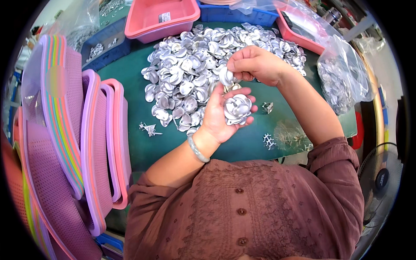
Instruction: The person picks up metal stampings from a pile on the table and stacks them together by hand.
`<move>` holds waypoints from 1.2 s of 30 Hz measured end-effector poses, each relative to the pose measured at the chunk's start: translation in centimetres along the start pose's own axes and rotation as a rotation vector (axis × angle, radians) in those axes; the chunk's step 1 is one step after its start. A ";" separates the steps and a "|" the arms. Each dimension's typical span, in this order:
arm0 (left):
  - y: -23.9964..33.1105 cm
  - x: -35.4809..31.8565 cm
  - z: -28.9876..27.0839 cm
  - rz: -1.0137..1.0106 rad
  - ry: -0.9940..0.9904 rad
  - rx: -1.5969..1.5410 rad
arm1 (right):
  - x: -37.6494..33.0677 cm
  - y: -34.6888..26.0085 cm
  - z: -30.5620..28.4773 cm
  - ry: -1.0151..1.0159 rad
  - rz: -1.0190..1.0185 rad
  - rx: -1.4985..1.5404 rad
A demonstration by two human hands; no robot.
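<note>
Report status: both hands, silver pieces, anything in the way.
Left hand palm up, cradling silver cluster. Right hand pinching one silver piece. Possible obstruction: loose silver pile beyond left hand.

blouse [299, 212]: brown, creased cloth, small dark motifs scattered left and right. buttons [241, 211]: round, brown, in one column (three in view), between textured embroidered bands [219, 190]. right sleeve [333, 160]: brown, bunched in folds at the hem. bangle [197, 148]: one, smooth, pale grey-green, below the left hand [216, 116]. right hand [256, 66]: bare.
</note>
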State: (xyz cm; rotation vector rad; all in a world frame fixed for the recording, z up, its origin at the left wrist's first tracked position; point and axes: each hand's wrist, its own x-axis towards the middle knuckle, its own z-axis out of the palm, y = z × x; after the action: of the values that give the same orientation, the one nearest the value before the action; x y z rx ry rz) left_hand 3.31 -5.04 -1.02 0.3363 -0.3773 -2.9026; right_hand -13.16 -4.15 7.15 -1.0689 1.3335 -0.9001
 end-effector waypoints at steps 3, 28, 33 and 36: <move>0.0 0.6 0.0 -0.011 -0.066 -0.044 | -2.7 0.2 0.0 0.005 -0.033 -0.168; -11.4 24.7 29.1 -0.079 -0.325 0.696 | -25.4 11.4 -6.0 0.801 -0.261 -0.153; -9.5 25.5 26.0 0.010 -0.289 0.831 | -25.4 12.0 -6.7 0.782 -0.281 -0.216; -6.6 22.5 23.9 0.050 -0.271 0.930 | -24.2 12.0 -6.5 0.778 -0.329 -0.293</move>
State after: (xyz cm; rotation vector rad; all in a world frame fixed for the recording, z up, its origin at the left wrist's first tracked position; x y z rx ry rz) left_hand -25.17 1.73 15.27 0.0405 -1.7332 -2.5172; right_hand -22.10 21.89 3.33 -1.2392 2.0068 -1.4931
